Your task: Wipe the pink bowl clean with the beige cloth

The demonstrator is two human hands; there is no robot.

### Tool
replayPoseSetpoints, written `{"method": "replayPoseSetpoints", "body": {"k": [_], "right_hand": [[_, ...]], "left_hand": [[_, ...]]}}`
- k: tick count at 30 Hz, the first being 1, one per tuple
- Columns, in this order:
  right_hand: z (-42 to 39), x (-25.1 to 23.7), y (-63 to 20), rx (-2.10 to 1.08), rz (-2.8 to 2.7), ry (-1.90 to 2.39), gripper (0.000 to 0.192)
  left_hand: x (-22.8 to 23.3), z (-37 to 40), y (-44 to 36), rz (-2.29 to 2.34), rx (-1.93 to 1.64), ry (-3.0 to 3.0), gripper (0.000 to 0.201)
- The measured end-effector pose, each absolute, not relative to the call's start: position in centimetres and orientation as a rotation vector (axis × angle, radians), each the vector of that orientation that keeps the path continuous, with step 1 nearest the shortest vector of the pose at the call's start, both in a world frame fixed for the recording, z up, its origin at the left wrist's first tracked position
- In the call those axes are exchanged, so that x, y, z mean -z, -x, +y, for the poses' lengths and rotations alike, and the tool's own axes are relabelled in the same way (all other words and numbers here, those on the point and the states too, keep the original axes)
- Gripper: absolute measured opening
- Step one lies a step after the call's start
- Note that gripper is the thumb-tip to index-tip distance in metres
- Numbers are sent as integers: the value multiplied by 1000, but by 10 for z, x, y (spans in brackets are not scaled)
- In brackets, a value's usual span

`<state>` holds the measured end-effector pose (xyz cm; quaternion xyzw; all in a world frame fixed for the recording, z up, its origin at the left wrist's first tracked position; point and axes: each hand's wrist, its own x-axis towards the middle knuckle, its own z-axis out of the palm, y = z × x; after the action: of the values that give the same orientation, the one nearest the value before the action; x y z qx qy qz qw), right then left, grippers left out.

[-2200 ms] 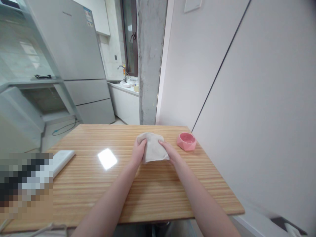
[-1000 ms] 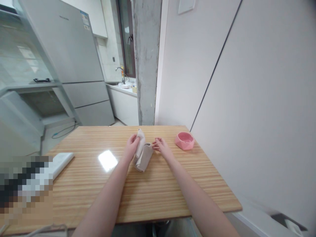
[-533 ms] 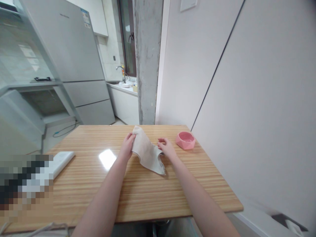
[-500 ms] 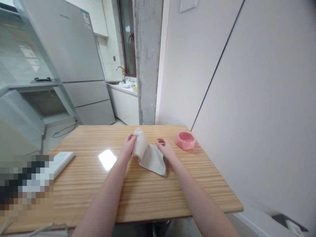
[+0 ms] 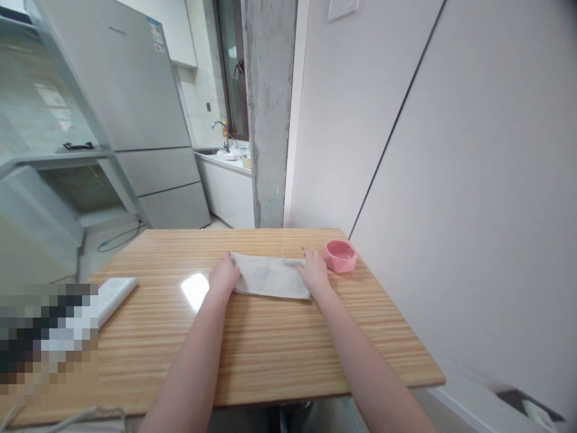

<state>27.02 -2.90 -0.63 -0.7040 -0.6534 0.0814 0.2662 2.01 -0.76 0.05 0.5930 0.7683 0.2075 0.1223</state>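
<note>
Cloth: the beige cloth (image 5: 270,276) lies flat on the wooden table (image 5: 279,349), spread out as a wide strip towards the far edge.
Left hand: the left hand (image 5: 223,277) rests on the cloth's left end, fingers down on the fabric; whether it pinches it cannot be told.
Right hand: the right hand (image 5: 314,275) presses the cloth's right end, fingers spread flat.
Bowl: a pink bowl (image 5: 340,256) sits just beside the right hand.
Left side: a white flat box (image 5: 115,291) lies near the table's left edge, well apart from the cloth.
</note>
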Motion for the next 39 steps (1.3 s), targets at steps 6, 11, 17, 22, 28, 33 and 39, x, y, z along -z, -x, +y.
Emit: {"method": "replayPoseSetpoints", "body": {"k": [6,11,17,22,28,33,39], "right_hand": [[-29,17,-271,-236,-1790,2107,54],[-25,18,-268,-222,-1802,2049,52],[-25,23,-258,-230,-1995,1873,35],[-22,27,-264,-250,-1919,1866,34],[-19,18,-264,-122,-1679,1674,45],[-40,13,-232,-303,-2111,1354,32],[-89,7,-232,-108,-2113,1790,37]], "left_hand": [[-5,-11,-21,2274,-558,-1720,61],[-20,-14,-26,2229,-1248,-1782,57],[-23,-21,-55,1835,-1581,-2169,44],[1,-35,-104,1028,-834,-2507,53],[-4,-41,-102,1056,-928,-2276,40],[-12,-32,-87,1401,-986,-2291,37],[-7,-32,-88,1351,-742,-2356,37]]}}
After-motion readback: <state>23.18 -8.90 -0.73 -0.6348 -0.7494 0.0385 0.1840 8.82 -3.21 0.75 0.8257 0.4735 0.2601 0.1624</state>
